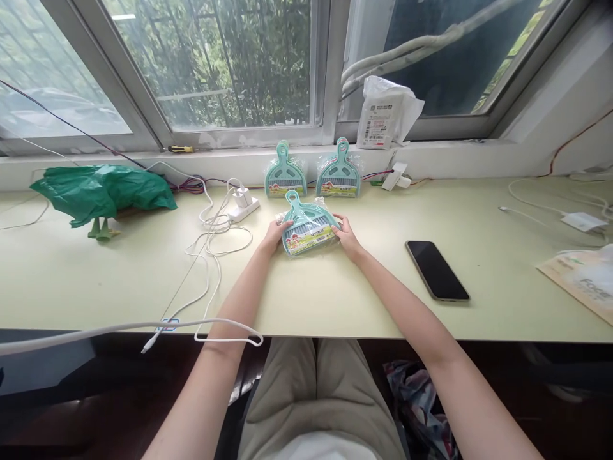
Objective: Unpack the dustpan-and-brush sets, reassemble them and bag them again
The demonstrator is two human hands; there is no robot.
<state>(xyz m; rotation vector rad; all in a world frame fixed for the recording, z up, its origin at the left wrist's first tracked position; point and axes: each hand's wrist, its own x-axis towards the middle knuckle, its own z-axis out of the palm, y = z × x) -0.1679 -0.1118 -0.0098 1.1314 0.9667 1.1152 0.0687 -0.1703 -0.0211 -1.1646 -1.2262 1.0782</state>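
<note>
Between my two hands is a small teal dustpan and brush set in clear plastic wrap, its handle pointing away from me and a printed label along its near edge. My left hand grips its left side, the thumb on top. On the opposite side my right hand is closed on the right edge. Two matching wrapped sets lean upright against the wall behind: one dustpan set at the left, another dustpan set at the right.
White cables tangle left of my hands by a power strip. A green plastic bag lies farther left. To the right are a black phone and a paper packet. A white package stands on the sill.
</note>
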